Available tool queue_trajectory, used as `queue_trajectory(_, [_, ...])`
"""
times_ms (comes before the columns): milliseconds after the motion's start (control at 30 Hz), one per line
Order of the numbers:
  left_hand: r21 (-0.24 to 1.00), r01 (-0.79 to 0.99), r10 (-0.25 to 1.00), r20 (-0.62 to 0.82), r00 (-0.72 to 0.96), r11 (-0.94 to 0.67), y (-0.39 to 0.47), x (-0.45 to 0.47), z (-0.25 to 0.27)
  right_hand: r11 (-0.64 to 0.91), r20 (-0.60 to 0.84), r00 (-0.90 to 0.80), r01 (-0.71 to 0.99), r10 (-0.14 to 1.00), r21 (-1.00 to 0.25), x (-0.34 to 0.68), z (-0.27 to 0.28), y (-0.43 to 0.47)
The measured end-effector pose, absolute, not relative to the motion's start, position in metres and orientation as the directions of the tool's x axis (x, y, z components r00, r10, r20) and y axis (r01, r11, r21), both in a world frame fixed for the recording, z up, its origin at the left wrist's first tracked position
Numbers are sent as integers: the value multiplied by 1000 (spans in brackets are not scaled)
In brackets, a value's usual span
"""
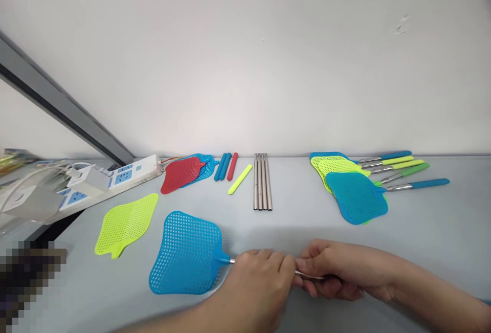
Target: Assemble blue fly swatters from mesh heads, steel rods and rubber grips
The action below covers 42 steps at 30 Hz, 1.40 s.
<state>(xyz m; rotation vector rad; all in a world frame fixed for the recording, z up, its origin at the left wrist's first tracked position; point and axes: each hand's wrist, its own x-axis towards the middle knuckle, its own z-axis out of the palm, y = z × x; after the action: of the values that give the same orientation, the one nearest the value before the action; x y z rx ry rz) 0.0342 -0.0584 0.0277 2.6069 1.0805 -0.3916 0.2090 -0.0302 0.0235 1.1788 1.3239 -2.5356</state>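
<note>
A blue fly swatter lies across the front, its mesh head to the left and its thin metal rod running right into my hands. My left hand is wrapped round the rod close to the head. Just to the right, my right hand has its thumb and fingers closed on the same rod. Most of the rod is hidden by my fingers, and no coloured grip shows on its right end. Left of the blue head, a loose yellow mesh head rests flat on the table.
Behind lie a red mesh head over blue, blue grips, a red grip, a yellow grip and several metal rods. Whole swatters overlap at right. A power strip with plugs runs along the left edge.
</note>
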Motion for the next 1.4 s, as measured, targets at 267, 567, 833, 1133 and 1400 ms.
queue_trajectory(267, [192,740,709,-211,673,-644,-55,27,22,-466,-582,-689,383,431,-798,213,24,-26])
queue_trajectory(567, [289,737,721,-181,669,-611,-48,25,36,-375,-542,-698,399,468,-837,214,24,-23])
queue_trajectory(833, [377,719,716,-179,675,-584,-48,25,38,-358,-516,-723,381,460,-853,212,27,-23])
queue_trajectory(1133, [427,712,723,-171,669,-558,-47,22,41,-349,-497,-737,365,458,-863,216,29,-21])
queue_trajectory(1400, [349,733,730,-170,662,-584,-44,20,36,-332,-522,-705,405,479,-852,216,33,-18])
